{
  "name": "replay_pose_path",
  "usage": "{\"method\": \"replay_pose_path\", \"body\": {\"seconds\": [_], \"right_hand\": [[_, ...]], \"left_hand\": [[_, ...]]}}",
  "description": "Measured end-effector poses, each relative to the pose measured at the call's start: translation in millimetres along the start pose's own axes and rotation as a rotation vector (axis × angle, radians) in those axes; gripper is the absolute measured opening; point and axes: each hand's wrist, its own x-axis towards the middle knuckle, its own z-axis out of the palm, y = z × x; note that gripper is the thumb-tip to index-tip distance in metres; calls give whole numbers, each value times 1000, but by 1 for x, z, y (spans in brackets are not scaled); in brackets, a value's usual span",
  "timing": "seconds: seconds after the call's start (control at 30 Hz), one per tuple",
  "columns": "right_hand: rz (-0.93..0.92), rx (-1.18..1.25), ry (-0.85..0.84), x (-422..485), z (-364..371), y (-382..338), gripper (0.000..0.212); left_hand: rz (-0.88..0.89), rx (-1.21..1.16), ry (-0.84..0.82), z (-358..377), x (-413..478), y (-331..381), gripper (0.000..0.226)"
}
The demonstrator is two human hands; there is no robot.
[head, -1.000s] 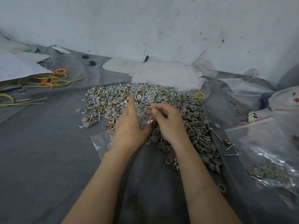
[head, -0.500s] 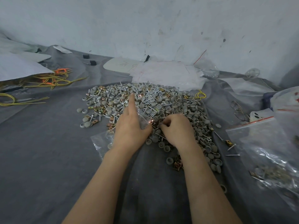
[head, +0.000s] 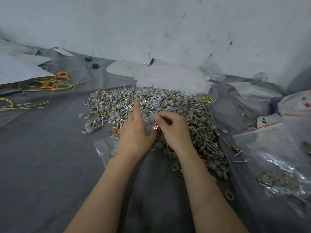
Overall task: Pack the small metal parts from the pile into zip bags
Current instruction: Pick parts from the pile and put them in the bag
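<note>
Small metal parts (head: 168, 105), screws and brass clips mixed with grey caps, lie in a broad pile on the grey cloth (head: 42, 157) ahead of the person. The pile's long axis runs from the far left towards the near right, and a thin tail of caps trails down beside the right forearm. The screws in it point every way.

A clear zip bag (head: 105, 147) lies at the near left edge of the pile. Its closed end sits flat on the cloth near the left wrist. Its length runs away from the person and rightwards under the palm to a crumpled mouth between the two hands.

The left hand (head: 134, 133) is palm down over the bag and grips its upper part. Its index finger (head: 137, 106) sticks out straight over the pile, while how the other fingers lie is hidden.

The right hand (head: 173, 130) hovers just beside it with the back of the hand up. Its fingers (head: 161, 117) are curled with the tips drawn together at the bag's mouth, and whether they pinch anything cannot be told. Both forearms reach in from the bottom edge and converge.

A filled zip bag (head: 272, 157) with a red strip lies to the right, well apart from the hands. Yellow wires (head: 50, 83) sprawl at the far left.
</note>
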Motion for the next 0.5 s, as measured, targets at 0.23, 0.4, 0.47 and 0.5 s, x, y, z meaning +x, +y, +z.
{"method": "replay_pose_path", "body": {"seconds": [0.23,0.4,0.47,0.5], "right_hand": [[-6,-131,114,1,-13,0,26],[166,-457,320,8,-45,17,20],[243,-579,217,9,-46,19,22],[278,-625,167,9,-44,19,24]], "left_hand": [[16,-16,55,0,0,-2,104],[35,-237,228,-16,2,11,103],[80,-359,385,-31,2,18,100],[98,-403,465,-38,2,21,98]]}}
